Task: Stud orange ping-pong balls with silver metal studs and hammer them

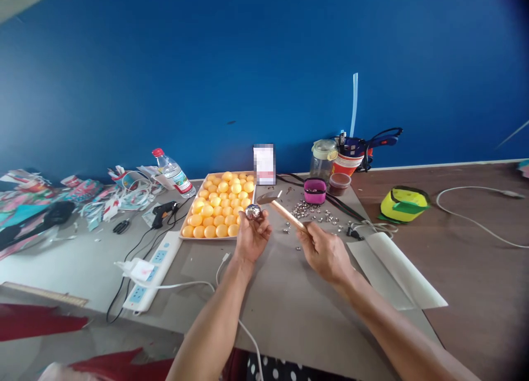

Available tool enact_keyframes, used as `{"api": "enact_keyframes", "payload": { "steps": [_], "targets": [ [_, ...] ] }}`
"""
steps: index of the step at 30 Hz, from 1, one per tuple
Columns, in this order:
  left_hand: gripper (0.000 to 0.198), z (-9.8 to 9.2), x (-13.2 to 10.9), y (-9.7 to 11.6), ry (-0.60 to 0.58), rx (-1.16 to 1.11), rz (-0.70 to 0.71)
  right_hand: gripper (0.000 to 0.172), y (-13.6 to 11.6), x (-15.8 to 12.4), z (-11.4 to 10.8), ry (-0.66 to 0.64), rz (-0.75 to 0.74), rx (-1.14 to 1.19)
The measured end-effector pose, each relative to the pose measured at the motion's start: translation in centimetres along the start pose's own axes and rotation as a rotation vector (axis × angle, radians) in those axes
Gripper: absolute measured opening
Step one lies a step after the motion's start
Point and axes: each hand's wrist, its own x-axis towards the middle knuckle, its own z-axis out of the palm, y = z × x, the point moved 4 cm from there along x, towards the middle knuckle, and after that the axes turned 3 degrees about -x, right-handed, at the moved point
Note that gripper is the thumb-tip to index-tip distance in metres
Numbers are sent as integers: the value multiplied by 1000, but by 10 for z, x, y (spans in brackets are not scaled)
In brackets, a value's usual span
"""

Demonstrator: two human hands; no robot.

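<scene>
A shiny silver ball (253, 212) rests in the fingers of my left hand (250, 239), which is turned palm up. Wrapped round the wooden handle of a small hammer (288, 214) is my right hand (326, 252). The hammer's metal head is beside and slightly above the ball, apart from it. Behind my left hand lies a shallow tray (210, 238) full of orange ping-pong balls (221, 204). Beyond the hammer, many small shiny metal pieces (305, 209) are scattered on the grey tabletop, around a small purple container (314, 191).
To the left are a white power strip (140, 298), a glue gun (163, 213) and a water bottle (176, 176). A jar (323, 155), a red paper cup (347, 164) with tools, and a yellow-green pouch (403, 204) stand right. White paper (399, 268) lies by my right arm.
</scene>
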Motion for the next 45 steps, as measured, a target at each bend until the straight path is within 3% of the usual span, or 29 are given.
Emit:
{"api": "enact_keyframes", "payload": {
  "steps": [4, 8, 13, 20, 31, 45],
  "targets": [
    [43, -5, 2, -1, 59, 35, 11, 25, 0, 1, 3, -46, -32, -61],
    [45, -2, 0, -1, 33, 35, 6, 27, 0, 0, 0, -3, -1, 9],
    [41, 1, -1, 0, 19, 20, 5, 24, 0, 0, 5, -79, 18, -10],
    [48, -6, 2, -1, 42, -48, -31, 30, 6, 3, -4, -13, 93, 140],
    [20, -4, 2, -1, -57, -50, -28, 31, 8, 3, -2, -40, 129, 175],
    [36, -4, 1, -5, 1, 24, -32, 27, 6, 4, 0, -75, 103, 91]
  ]
}}
